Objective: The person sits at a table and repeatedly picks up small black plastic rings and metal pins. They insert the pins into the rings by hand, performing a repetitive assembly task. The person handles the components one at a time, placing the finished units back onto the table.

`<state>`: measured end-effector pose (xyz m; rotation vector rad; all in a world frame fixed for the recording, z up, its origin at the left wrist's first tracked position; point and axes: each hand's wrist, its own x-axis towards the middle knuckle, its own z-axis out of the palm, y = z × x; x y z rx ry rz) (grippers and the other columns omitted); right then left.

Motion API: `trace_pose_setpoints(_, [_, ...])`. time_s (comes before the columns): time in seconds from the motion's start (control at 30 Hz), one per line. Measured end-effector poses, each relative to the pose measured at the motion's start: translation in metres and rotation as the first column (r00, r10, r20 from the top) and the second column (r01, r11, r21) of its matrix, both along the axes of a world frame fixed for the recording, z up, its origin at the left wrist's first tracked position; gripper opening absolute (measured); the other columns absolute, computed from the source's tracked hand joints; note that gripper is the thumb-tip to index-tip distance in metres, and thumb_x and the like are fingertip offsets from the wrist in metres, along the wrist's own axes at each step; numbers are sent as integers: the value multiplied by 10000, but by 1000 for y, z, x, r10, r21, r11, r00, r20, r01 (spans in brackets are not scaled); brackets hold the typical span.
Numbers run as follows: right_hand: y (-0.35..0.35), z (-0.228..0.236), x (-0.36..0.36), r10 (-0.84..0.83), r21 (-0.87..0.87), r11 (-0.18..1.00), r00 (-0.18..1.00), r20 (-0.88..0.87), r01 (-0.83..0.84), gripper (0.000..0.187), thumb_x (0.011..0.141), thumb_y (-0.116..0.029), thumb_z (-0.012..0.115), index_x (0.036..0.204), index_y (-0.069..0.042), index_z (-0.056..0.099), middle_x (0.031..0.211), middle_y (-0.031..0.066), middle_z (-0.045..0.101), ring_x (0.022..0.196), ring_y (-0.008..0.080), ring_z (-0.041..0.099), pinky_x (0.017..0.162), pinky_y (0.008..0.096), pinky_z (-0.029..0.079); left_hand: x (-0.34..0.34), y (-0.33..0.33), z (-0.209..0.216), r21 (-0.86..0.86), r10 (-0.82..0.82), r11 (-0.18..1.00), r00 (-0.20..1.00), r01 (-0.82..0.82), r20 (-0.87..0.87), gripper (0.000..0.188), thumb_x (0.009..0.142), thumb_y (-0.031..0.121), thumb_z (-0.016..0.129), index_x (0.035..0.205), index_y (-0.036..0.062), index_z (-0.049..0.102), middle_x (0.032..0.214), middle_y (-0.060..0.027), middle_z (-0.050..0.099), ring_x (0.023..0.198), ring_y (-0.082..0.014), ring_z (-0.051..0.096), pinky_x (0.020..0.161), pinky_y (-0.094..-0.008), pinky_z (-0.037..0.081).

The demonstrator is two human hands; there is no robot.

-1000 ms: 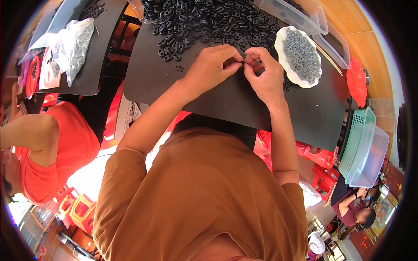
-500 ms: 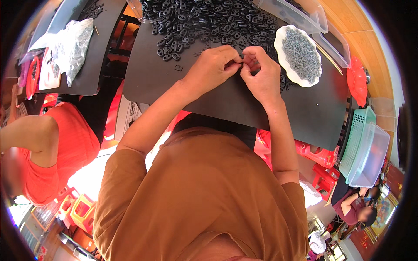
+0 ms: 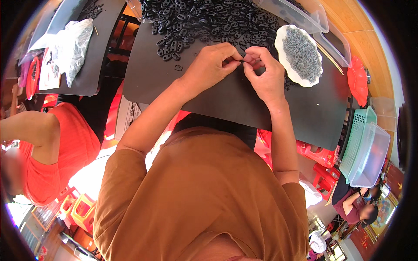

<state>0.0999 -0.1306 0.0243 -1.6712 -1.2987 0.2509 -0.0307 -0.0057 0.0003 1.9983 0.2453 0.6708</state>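
Note:
Above the black table (image 3: pixel 200 93), my left hand (image 3: pixel 216 63) and my right hand (image 3: pixel 264 71) meet fingertip to fingertip, both closed in a pinch. Between the fingertips is a small black piece (image 3: pixel 242 60), mostly covered, so its exact shape cannot be made out. Just beyond the hands spreads a large heap of black oval plastic pieces with two holes each (image 3: pixel 204 21). Near my right hand stands a white scalloped dish (image 3: pixel 282 54) full of small slender grey pieces (image 3: pixel 302 54). A lone small black part (image 3: pixel 178 68) lies left of my left hand.
Clear plastic bins (image 3: pixel 315 21) border the heap at the back right. Right of the table are a red scalloped dish (image 3: pixel 358 80) and a green basket (image 3: pixel 355 139). At a second table on the left, holding a plastic bag (image 3: pixel 76 50), sits a person in red (image 3: pixel 72 139).
My right hand has shifted slightly to the right, and my left hand has risen a little. The fingertips still meet around the small black piece.

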Motion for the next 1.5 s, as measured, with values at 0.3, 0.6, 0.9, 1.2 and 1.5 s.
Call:
trace_pose_setpoints(0.3, [-1,-5,-3,-26,-39,999,993,118,31,303,758,54,655,1026,-81,615,807,57,653,722,177,657,642,283,545,-1,-1,-1,53,-10,999,1000,11,-18,97,816,-33,663,910,-10,655,879,-78,654,744,-169,651,654,-275,534])
trace_pose_setpoints(0.6, [0,-3,-4,-13,-3,1000,998,56,13,281,727,84,652,965,-55,594,774,55,640,688,154,646,638,270,541,-1,-3,-2,35,-13,999,1000,14,-8,73,815,-30,665,884,-11,650,846,-78,643,711,-157,644,630,-275,528])
trace_pose_setpoints(0.9, [-2,-3,-1,15,-29,999,999,28,-14,239,719,94,653,885,-42,547,739,45,620,657,138,630,622,262,524,0,-4,3,-10,-29,1000,999,29,-44,61,821,-14,662,880,-12,648,852,-74,650,728,-152,662,642,-269,540])
trace_pose_setpoints(1.2, [-4,-4,4,30,-29,999,1000,-6,-30,228,724,73,666,856,-45,521,708,32,595,635,133,620,610,258,519,1,-5,4,-29,-42,999,998,40,-46,64,823,5,667,885,-7,653,854,-74,653,719,-156,665,646,-270,544])
trace_pose_setpoints(1.5, [-9,-1,6,27,-78,996,999,-39,-30,206,733,89,647,865,-26,538,795,36,646,707,92,626,689,246,526,2,-6,5,-65,-50,997,998,47,-47,74,825,1,667,897,-10,654,865,-71,659,737,-153,667,679,-268,554])
